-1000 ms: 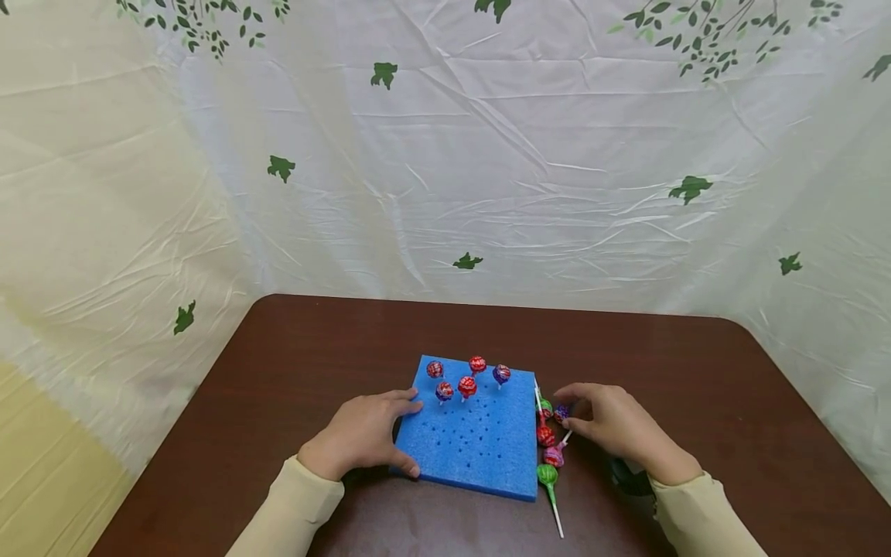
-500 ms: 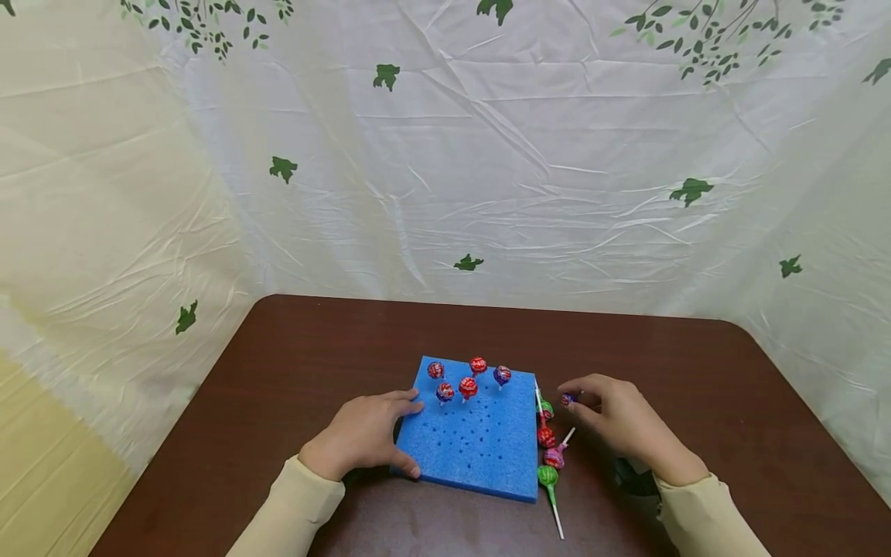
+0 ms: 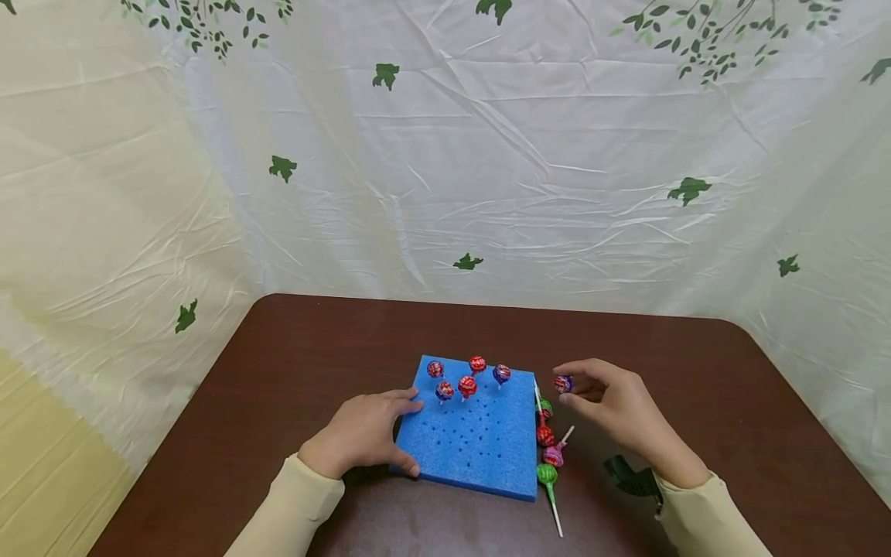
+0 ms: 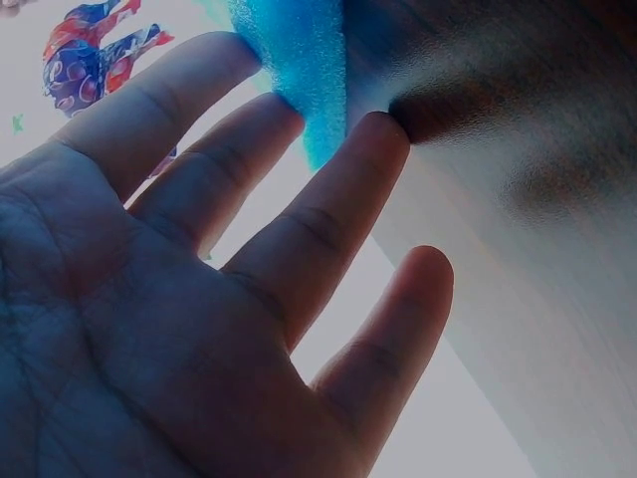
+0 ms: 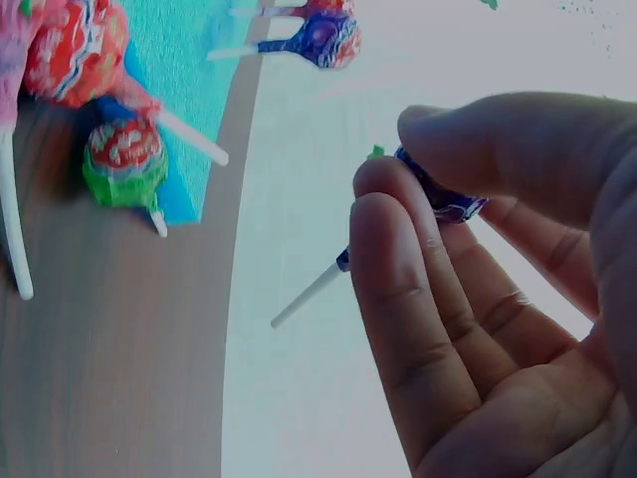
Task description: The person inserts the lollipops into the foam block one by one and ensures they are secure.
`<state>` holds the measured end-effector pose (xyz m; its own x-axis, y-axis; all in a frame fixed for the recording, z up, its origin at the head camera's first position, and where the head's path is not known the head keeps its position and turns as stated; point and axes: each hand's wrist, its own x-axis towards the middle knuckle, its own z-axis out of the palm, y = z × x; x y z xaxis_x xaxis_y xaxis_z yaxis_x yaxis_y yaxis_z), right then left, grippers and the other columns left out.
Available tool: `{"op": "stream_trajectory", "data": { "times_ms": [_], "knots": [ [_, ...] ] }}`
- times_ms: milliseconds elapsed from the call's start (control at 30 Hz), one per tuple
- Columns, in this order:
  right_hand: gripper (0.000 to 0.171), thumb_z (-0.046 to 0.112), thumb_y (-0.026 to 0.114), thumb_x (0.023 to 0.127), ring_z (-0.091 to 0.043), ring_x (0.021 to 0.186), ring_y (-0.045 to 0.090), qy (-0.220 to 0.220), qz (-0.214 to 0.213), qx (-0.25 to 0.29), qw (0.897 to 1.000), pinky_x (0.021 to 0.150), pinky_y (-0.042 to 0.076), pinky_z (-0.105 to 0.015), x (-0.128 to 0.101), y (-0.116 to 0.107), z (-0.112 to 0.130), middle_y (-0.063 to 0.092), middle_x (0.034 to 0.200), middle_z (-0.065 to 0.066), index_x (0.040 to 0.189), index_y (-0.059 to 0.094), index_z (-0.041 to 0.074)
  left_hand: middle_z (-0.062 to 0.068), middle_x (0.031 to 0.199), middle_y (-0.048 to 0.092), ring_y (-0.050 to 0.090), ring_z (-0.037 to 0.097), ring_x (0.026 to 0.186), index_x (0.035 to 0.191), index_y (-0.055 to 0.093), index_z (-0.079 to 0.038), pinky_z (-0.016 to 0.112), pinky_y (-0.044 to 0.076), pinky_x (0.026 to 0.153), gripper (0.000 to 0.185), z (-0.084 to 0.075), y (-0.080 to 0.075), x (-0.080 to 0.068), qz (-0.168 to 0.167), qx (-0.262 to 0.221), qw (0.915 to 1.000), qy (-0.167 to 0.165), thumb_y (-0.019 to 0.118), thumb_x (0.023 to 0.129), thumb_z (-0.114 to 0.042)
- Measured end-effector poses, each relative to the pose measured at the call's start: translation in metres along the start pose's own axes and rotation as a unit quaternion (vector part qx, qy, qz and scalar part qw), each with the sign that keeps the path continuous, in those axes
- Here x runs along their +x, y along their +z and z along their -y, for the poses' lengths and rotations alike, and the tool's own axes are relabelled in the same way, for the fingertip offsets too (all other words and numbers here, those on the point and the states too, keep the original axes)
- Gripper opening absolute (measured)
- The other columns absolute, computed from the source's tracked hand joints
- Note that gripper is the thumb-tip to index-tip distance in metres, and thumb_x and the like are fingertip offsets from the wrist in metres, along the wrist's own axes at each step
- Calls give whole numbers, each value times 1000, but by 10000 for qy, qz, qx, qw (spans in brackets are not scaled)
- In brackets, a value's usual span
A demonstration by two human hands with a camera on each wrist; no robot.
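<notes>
The blue foam block [image 3: 476, 437] on the brown bench [image 3: 696, 363] is steadied at its left edge by the left hand [image 3: 362, 437], its grip wide and flat, while a purple lollipop [image 3: 563, 383] is pinched above the bench, just right of the block, in the right hand [image 3: 619, 410].

Soft, even daylight fills the head view; wide-angle bending curves the table [image 3: 696, 356] edges. Both wrist views are washed out behind, hands dim, close objects slightly blurred.
</notes>
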<state>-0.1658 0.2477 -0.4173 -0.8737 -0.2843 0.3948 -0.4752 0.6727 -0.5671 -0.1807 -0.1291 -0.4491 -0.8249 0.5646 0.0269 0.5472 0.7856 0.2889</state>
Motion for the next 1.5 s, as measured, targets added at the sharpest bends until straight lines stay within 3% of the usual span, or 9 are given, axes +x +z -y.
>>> {"op": "stream_trajectory", "data": {
  "times_ms": [300, 733, 1133, 1500],
  "knots": [
    [40, -2, 81, 81, -10, 81, 68, -124, -119, 133, 9998, 71, 58, -29, 4, 5, 11, 70, 101, 3, 117, 70, 11, 5, 148, 51, 51, 28, 132, 139, 61, -12, 53, 47, 98, 95, 1, 0, 0, 15, -30, 10000, -12, 85, 62, -63],
    [36, 4, 78, 86, -10, 83, 68, -120, 278, 954, 9950, 71, 58, -28, 30, 32, 41, 70, 105, 2, 119, 71, 15, 5, 148, 50, 51, 28, 131, 139, 61, -13, 52, 47, 97, 95, 0, -2, -1, 12, -72, 10000, -4, 85, 63, -64],
    [30, 12, 75, 91, -11, 86, 68, -16, 369, 1232, 9917, 70, 58, -29, 32, 57, 34, 72, 103, 3, 120, 70, 16, 4, 148, 51, 52, 28, 130, 138, 62, -13, 51, 47, 97, 94, 0, 0, -1, -16, -33, 10000, -1, 86, 63, -63],
    [34, 8, 77, 88, -8, 86, 68, -306, 397, 946, 9943, 74, 58, -28, 32, 63, 32, 69, 109, 4, 121, 70, 15, 4, 149, 50, 52, 28, 131, 139, 61, -13, 52, 47, 97, 94, -1, -1, -1, 20, -33, 10000, 7, 85, 63, -63]
  ]
}}
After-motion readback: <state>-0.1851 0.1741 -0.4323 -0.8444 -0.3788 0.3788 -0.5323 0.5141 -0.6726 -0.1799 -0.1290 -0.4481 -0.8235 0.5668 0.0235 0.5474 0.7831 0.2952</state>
